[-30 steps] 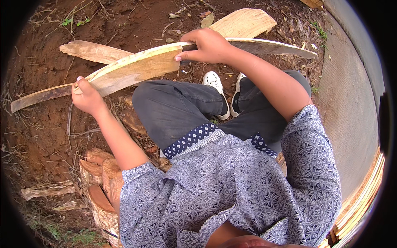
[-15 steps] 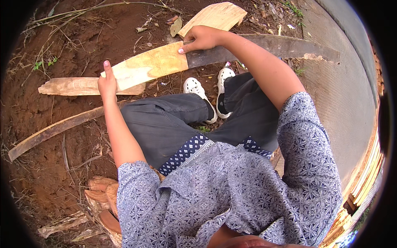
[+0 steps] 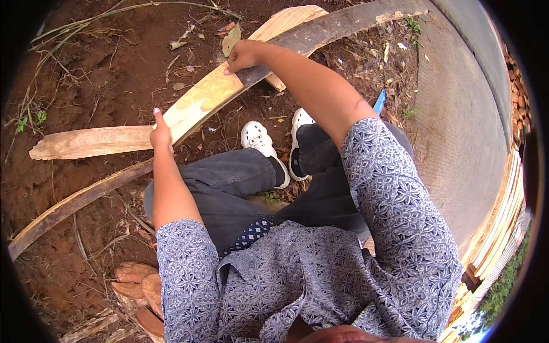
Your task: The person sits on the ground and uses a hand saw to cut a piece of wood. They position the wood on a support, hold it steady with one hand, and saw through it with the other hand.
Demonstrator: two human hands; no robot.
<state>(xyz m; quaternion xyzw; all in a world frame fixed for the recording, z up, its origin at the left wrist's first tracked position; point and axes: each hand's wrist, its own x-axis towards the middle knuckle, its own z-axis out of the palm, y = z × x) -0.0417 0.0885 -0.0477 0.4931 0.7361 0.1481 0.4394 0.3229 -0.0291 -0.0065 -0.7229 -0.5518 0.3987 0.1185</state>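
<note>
A short, pale yellow wooden board (image 3: 203, 94) is held between my two hands, slanting up to the right. My left hand (image 3: 161, 136) grips its near left end, thumb pointing up along the edge. My right hand (image 3: 245, 56) pinches its far right end, thumb on the face and fingers curled over the edge. Directly beneath the board, and partly hidden by it, a long dark plank (image 3: 320, 31) runs from lower left to upper right. Past my left hand a rough-edged light wood piece (image 3: 97, 142) lies on the soil.
Another pale wood slab (image 3: 291, 22) lies beyond my right hand, partly under the plank. Split wood pieces (image 3: 137, 280) are heaped at lower left. A blue object (image 3: 380, 103) shows beside my right arm. Grey matting (image 3: 457, 114) covers the right side; my white shoes (image 3: 255, 135) are in front.
The dark plank and the pale board have swung to a steeper slant, right ends farther away. Both hands keep their hold. A blue object has come into sight by my right arm.
</note>
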